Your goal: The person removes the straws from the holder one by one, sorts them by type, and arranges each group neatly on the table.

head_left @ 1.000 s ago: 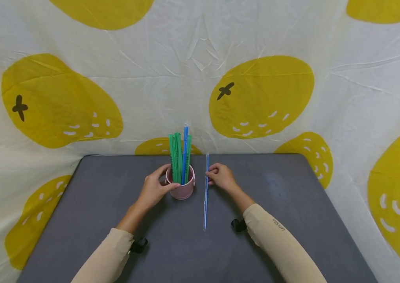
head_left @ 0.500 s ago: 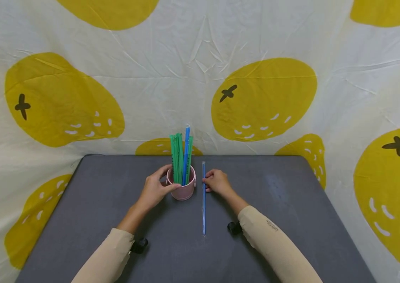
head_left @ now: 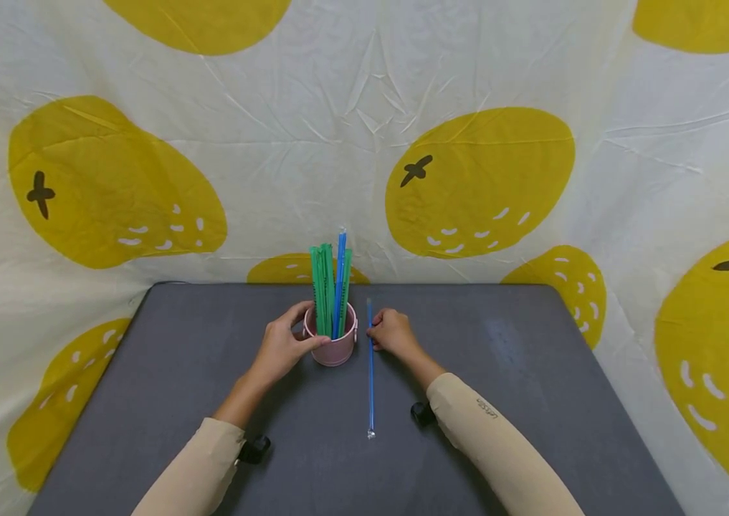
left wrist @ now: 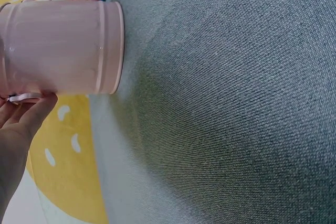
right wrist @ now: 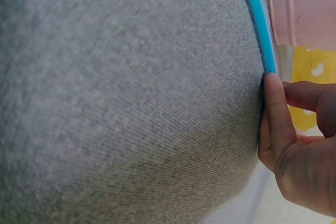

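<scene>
A small pink bucket (head_left: 333, 353) stands upright on the dark grey table, with several green wrapped straws (head_left: 321, 290) and a blue one (head_left: 340, 279) in it. My left hand (head_left: 282, 345) holds the bucket from its left side, thumb at the near rim and fingers behind. In the left wrist view the fingertips lie by the bucket's small handle loop (left wrist: 25, 97). Just right of the bucket, a long blue straw (head_left: 371, 390) in clear wrapping lies lengthwise along the table. My right hand (head_left: 395, 334) pinches it in its upper part, between thumb and fingers.
The grey table (head_left: 506, 430) ends at a back edge just beyond the bucket. Behind it hangs a white cloth (head_left: 312, 179) printed with large yellow fruit. A black wrist camera (head_left: 254, 449) sits on each sleeve.
My right hand has shifted slightly left and towards me with the blue straw, which now stands straighter and closer to the bucket. The left hand keeps its hold on the bucket.
</scene>
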Tool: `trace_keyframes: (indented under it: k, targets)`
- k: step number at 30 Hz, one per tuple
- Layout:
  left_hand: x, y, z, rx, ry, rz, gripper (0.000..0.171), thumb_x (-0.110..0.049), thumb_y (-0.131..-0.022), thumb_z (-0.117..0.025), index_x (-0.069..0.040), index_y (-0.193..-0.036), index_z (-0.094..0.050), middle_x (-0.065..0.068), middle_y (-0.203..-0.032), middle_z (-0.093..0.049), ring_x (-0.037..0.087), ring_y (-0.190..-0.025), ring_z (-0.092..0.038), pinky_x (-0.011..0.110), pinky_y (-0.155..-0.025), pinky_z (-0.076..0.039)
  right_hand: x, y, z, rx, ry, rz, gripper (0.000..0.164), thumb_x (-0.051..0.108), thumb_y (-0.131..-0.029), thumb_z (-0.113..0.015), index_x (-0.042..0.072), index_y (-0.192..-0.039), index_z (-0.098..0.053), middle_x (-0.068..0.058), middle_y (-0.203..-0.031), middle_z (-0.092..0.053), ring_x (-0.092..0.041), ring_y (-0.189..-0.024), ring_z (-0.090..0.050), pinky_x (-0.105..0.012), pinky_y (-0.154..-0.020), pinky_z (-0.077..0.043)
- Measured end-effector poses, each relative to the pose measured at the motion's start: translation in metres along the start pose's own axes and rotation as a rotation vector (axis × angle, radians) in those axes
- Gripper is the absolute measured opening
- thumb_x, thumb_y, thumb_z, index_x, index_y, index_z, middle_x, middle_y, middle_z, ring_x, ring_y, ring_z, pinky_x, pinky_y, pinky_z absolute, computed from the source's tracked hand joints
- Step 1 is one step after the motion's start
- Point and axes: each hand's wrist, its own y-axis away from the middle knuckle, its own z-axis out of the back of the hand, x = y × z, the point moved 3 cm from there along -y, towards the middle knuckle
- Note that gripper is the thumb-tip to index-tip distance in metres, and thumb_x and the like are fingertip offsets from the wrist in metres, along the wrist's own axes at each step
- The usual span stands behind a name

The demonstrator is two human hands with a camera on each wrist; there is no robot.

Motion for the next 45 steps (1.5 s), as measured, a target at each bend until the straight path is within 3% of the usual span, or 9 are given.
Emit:
trace_keyframes:
  k: [14,25,37,45]
  targets:
    - [0.000,0.001,0.000,0.002,-0.010,0.000,0.081,-0.029,-0.080,-0.090,-0.005,-0.148,-0.053,0.018,-0.146,-0.060,0.035,-0.136,-0.057,0.046,-0.095,-0.061,0.001,0.004,0.001,-0.020,-0.012,0.004,0.024,0.006,-0.089,-0.079,-0.007,-0.104,-0.066,-0.013,-0.079,-0.073,-0.009,-0.049,-0.064,-0.024,-0.049,-0.059]
    - [0.000,0.000,0.000,0.006,-0.003,-0.018,0.078,-0.031,-0.080,-0.089,-0.007,-0.146,-0.055,0.016,-0.143,-0.062,0.032,-0.135,-0.059,0.042,-0.091,-0.062,0.004,0.004,0.014,-0.052,-0.035,0.077,0.018,0.009,-0.090,-0.079,-0.002,-0.101,-0.070,-0.010,-0.081,-0.076,-0.013,-0.052,-0.068,-0.026,-0.050,-0.059]
    - [0.001,0.003,0.000,0.000,-0.015,-0.019,0.079,-0.030,-0.080,-0.090,-0.006,-0.147,-0.054,0.019,-0.144,-0.061,0.035,-0.134,-0.059,0.044,-0.092,-0.062,0.040,0.005,0.046,-0.061,-0.006,0.221,0.025,0.024,-0.094,-0.078,0.005,-0.110,-0.073,-0.010,-0.096,-0.077,-0.017,-0.069,-0.070,-0.026,-0.061,-0.059]
    - [-0.002,0.003,0.002,-0.002,0.000,-0.023,0.079,-0.029,-0.079,-0.091,-0.005,-0.146,-0.055,0.018,-0.143,-0.062,0.036,-0.133,-0.060,0.045,-0.091,-0.062,0.076,0.004,0.065,-0.017,-0.040,0.324,0.035,0.023,-0.099,-0.072,0.000,-0.125,-0.067,-0.016,-0.114,-0.074,-0.029,-0.100,-0.071,-0.041,-0.088,-0.062]
